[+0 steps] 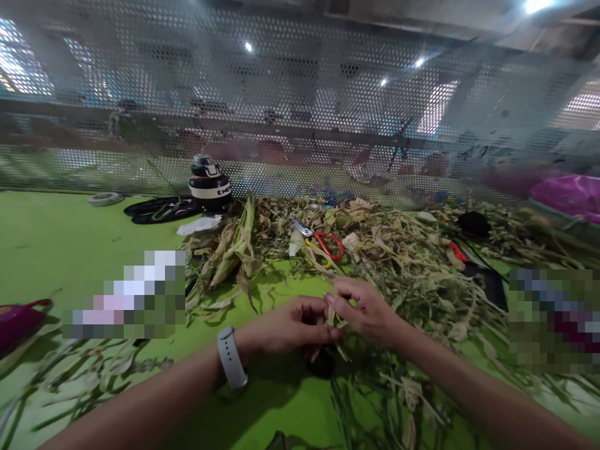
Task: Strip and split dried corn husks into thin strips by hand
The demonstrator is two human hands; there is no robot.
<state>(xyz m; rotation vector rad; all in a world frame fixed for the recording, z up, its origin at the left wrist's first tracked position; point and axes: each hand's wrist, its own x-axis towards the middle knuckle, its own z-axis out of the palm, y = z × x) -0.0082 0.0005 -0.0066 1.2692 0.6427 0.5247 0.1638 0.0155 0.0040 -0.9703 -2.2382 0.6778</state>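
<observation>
Low over the green table (56, 250), my left hand (288, 325) and my right hand (368, 312) meet, both pinched on a thin pale plant strip (338, 322) held between their fingertips. A grey watch band wraps my left wrist. Just beyond the hands lies a wide heap of dried leaves and stalks (384, 250). Red-handled scissors (323, 240) rest on top of that heap, a little behind my hands.
A black-and-white bottle (209, 182) and black straps stand at the back near the perforated metal screen (300, 106). A pink bag (569, 194) is at the far right, a magenta item (19, 322) at the left edge. More stalks lie scattered near the front.
</observation>
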